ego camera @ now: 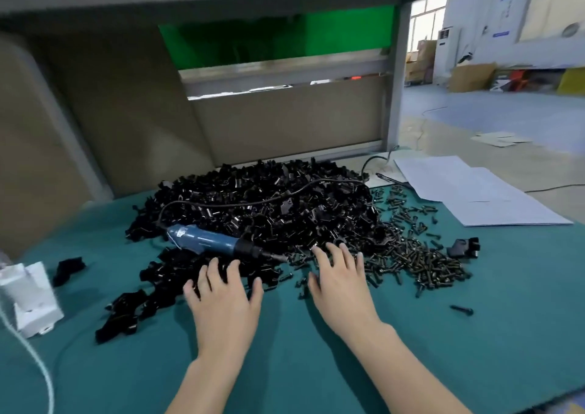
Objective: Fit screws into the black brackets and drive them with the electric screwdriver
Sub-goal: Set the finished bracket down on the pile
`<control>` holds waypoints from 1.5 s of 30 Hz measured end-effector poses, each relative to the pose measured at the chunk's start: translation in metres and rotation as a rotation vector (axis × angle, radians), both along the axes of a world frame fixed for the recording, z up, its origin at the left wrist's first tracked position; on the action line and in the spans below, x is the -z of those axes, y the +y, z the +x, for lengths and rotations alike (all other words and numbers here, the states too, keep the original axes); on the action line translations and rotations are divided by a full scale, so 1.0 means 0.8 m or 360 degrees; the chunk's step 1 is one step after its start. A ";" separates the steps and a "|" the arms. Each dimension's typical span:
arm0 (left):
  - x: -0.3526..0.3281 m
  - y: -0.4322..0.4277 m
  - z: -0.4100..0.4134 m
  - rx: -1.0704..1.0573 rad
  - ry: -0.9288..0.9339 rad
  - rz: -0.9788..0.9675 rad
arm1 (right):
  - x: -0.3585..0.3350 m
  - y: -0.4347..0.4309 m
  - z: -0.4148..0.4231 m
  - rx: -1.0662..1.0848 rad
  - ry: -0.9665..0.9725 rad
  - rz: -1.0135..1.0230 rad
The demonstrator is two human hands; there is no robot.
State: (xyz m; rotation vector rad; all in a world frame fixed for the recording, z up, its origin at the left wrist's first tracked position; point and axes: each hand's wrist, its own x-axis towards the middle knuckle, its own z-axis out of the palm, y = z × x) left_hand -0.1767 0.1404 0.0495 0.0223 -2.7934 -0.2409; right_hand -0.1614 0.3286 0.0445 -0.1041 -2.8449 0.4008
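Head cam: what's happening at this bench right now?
A person has both hands at the parts. The left hand is spread open at the near edge of the black brackets, the right hand open over the loose screws. The electric screwdriver lies unheld on the bracket heap, just beyond the left hand. Nothing is picked up yet.

glossy black plastic brackets (269, 204) and dark metal screws (421, 261) (dull sheen) on matt green cloth (316, 366).
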 end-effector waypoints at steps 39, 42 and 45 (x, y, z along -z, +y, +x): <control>-0.031 0.008 0.003 0.0867 0.0249 0.1699 | -0.043 -0.017 -0.023 -0.0715 -0.0159 -0.1861; -0.034 0.019 0.001 0.0787 0.0211 0.1492 | -0.054 0.010 -0.034 -0.0592 0.0068 -0.2624; -0.042 0.046 -0.026 0.0756 0.0132 0.0611 | -0.062 0.040 -0.041 -0.0305 0.0363 -0.3268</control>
